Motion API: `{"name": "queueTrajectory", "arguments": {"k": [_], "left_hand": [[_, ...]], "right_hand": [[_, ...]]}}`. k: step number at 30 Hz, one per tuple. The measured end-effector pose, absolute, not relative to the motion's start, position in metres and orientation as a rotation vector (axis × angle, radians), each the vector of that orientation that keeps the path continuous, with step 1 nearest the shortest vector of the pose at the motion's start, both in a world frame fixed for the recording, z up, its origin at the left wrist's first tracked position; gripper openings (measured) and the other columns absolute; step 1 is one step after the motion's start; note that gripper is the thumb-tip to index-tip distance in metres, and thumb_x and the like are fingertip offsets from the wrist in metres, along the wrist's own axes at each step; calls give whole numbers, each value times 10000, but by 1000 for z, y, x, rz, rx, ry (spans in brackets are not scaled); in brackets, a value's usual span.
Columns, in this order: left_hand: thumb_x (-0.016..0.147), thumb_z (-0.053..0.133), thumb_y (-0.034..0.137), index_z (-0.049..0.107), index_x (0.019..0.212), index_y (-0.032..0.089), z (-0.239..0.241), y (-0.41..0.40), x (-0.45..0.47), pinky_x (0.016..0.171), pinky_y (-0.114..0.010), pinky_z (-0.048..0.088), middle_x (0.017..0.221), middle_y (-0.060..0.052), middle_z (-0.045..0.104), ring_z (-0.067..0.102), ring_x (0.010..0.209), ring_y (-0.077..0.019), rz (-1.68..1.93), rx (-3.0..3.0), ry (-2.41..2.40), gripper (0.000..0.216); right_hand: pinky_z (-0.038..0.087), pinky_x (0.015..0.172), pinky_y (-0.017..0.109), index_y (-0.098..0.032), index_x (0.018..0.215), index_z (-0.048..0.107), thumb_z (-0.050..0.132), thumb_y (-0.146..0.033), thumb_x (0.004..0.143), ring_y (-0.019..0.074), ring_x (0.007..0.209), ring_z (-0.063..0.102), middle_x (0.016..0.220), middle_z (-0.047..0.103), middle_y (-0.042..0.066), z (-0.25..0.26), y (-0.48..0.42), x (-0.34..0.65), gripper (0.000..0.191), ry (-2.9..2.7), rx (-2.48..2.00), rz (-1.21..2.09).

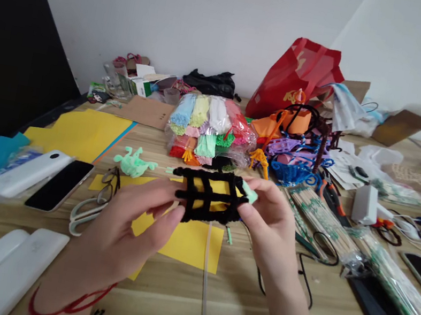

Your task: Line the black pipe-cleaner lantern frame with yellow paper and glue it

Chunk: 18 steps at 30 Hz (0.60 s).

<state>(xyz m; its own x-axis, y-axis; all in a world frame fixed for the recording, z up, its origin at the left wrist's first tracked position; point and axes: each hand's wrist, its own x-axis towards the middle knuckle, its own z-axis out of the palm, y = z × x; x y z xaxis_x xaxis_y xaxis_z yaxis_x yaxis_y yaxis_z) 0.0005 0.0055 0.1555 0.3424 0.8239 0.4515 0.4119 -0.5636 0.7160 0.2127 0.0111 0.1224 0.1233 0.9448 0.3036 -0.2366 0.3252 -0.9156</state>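
Between my two hands is a small black frame [209, 199] of bent pipe cleaners, shaped like an open cage lying on its side. My left hand [143, 216] pinches its left end, thumb below and fingers behind. The right end is gripped by my right hand [265, 216], where a pale green piece [250, 192] shows at the fingertips. Under the frame lie sheets of yellow paper [190, 246] and a thin pale strip [204, 292]. A mint green pipe-cleaner shape [134, 162] rests beyond my left hand, near scissors [84, 215] partly hidden by that hand.
A bag of coloured pipe cleaners [210, 125] sits at the back, beside a red bag [298, 78] and finished pieces [297, 151]. Left are a phone [59, 186] and white boxes [12, 275]. Right are pliers [331, 198] and packs of sticks [401, 278].
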Motion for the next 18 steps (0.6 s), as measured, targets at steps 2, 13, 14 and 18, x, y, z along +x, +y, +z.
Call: {"name": "queueTrajectory", "arguments": {"k": [2, 13, 14, 18], "left_hand": [[865, 679, 371, 716, 854, 244, 153, 9, -1, 521, -235, 435, 653, 23, 591, 511, 569, -127, 1035, 2019, 1095, 133], [752, 835, 338, 811, 961, 258, 149, 19, 20, 540, -158, 468, 863, -8, 789, 654, 691, -115, 1031, 1428, 1012, 225], [747, 842, 312, 813, 945, 265, 149, 18, 23, 583, -153, 500, 884, -2, 795, 679, 733, -116, 1060, 1381, 989, 206], [724, 864, 238, 814, 891, 270, 148, 20, 28, 729, -161, 574, 925, 14, 803, 732, 831, -122, 1181, 1245, 916, 177]], "right_hand": [[572, 669, 214, -268, 891, 680, 882, -343, 726, 138, 833, 638, 982, 679, 9, 123, 10, 212, 272, -1118, -817, 975], [576, 651, 228, -250, 900, 662, 867, -355, 745, 143, 835, 647, 964, 669, 15, 121, 12, 212, 278, -1189, -839, 846], [579, 649, 222, -251, 904, 665, 866, -345, 748, 138, 833, 649, 966, 671, 11, 121, 12, 212, 271, -1189, -830, 848], [614, 692, 235, -269, 995, 655, 803, -301, 826, 136, 854, 686, 1008, 699, 9, 123, 12, 210, 227, -1226, -814, 838]]}}
